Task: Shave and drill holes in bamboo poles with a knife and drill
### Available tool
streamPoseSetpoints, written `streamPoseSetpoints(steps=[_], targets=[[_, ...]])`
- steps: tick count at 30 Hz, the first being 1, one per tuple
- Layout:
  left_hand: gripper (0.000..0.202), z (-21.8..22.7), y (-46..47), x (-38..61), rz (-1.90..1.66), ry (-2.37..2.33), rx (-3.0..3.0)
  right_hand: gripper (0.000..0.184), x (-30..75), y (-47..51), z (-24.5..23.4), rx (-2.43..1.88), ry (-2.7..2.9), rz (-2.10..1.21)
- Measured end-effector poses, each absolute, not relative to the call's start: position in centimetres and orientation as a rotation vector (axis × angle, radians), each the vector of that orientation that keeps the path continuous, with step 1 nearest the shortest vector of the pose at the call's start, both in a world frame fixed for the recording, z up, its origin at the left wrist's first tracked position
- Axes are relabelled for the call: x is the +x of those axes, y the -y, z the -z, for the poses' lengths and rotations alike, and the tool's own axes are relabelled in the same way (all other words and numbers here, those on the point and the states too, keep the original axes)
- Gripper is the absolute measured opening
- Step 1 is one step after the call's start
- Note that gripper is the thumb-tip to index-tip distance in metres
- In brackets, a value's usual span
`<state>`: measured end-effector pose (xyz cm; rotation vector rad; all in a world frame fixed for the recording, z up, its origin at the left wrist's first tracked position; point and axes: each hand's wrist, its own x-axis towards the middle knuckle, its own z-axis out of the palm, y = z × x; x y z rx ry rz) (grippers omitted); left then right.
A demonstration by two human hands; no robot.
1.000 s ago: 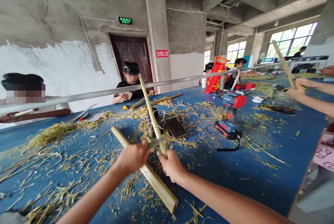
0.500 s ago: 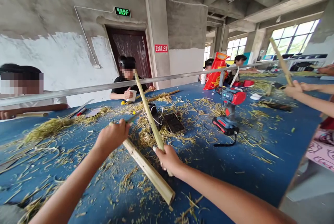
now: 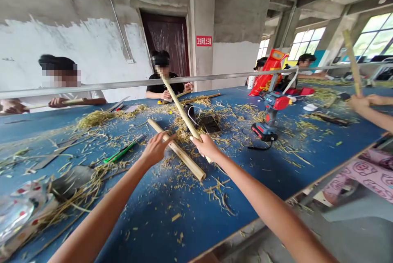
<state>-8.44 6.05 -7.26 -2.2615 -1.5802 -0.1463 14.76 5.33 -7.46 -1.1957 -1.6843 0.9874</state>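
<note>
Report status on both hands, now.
Left hand open over pale flat bamboo strip. Right hand gripping long pale bamboo stick. Green-handled utility knife and dry bamboo shavings on blue table nearby.

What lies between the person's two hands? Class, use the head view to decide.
In the head view, a bamboo strip spans the gap between the left hand and the right hand, which grips a bamboo stick. Shavings lie beyond.

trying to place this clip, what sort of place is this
Probably a shared bamboo-craft workshop: people sit along a long blue-topped workbench littered with bamboo shavings, with a cordless drill on it. The right hand holds a bamboo stick.
</note>
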Motion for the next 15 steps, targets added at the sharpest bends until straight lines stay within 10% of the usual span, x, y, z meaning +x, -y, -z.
streamPoseSetpoints(steps=[8, 15], targets=[[0.036, 5.1, -5.5, -10.9, 0.134, 1.349, -2.687, 0.035, 22.2, 3.3, 6.8, -1.401, 1.803, -0.785], [0.057, 1.0, -2.0, -14.0, 0.332, 1.549, -2.298, 0.032, 22.9, 5.7, 9.5, -1.591, 2.046, -0.562]])
